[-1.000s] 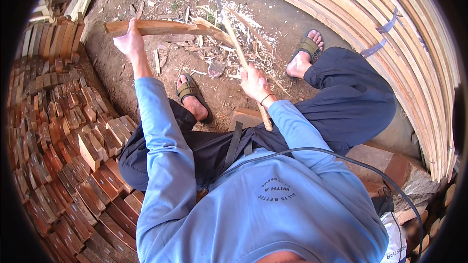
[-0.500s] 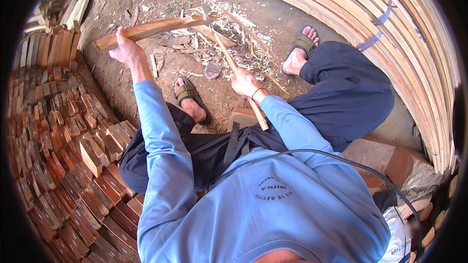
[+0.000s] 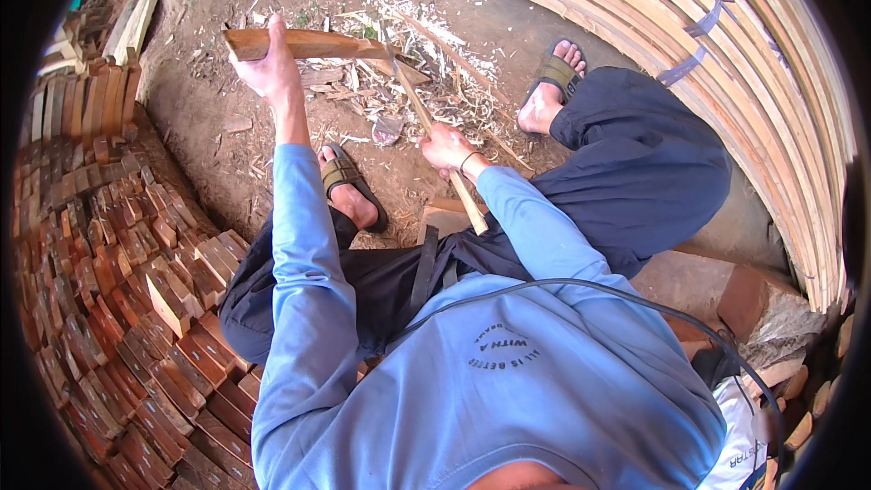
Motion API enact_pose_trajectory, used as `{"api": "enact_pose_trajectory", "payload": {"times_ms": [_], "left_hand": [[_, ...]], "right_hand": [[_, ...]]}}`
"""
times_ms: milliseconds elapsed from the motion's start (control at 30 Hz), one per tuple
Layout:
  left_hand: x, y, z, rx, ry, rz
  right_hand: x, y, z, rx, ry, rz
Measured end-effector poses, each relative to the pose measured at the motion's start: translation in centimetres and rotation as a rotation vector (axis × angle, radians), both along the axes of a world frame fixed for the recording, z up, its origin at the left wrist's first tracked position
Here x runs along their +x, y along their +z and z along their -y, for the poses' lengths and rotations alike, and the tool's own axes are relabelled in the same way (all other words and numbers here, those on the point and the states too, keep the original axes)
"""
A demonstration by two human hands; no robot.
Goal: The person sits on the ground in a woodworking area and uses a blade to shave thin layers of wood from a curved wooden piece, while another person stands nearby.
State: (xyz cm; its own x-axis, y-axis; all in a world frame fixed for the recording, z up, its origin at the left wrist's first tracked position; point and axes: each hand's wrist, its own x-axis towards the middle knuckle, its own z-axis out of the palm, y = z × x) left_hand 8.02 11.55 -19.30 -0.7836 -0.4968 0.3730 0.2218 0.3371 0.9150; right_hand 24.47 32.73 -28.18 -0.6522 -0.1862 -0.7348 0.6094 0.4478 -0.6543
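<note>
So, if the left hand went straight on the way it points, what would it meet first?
Beyond its wood piece, the left hand would probably meet the long boards first, across the dirt floor; depth is hard to judge.

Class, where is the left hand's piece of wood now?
In the head view's upper left, above the left sandal: the piece of wood extends rightward from the left hand toward the tool.

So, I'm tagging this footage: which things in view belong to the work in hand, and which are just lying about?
In the work:
wooden piece, held by the left hand
wooden-handled tool, held by the right hand

Apparently just lying about:
wood shavings on the ground
stacked wooden blocks, left
long wooden strips, right
</note>
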Motion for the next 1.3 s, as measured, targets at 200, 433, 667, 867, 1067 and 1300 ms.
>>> {"api": "enact_pose_trajectory", "payload": {"times_ms": [200,433,667,867,1067,1300], "left_hand": [[-0.7,2.0,0.5,0.251,-0.324,-0.115],[-0.5,3.2,1.4,0.106,-0.170,-0.013],[-0.4,2.1,5.0,0.138,-0.072,-0.036],[-0.5,3.3,6.0,0.017,0.072,0.044],[0.2,1.8,4.3,0.125,-0.096,-0.067],[0.3,2.3,2.6,0.061,-0.064,-0.111]], "right_hand": [[-0.9,-0.7,-1.1,-0.042,0.007,0.089],[-2.8,-0.7,-1.8,-0.056,-0.059,0.174],[-4.3,1.1,-5.2,-0.140,-0.317,-0.007],[-3.8,2.2,-5.0,-0.076,-0.231,-0.007],[-3.7,1.8,-4.6,-0.109,-0.235,-0.075],[-3.8,2.2,-5.1,-0.038,-0.159,-0.037]]}}
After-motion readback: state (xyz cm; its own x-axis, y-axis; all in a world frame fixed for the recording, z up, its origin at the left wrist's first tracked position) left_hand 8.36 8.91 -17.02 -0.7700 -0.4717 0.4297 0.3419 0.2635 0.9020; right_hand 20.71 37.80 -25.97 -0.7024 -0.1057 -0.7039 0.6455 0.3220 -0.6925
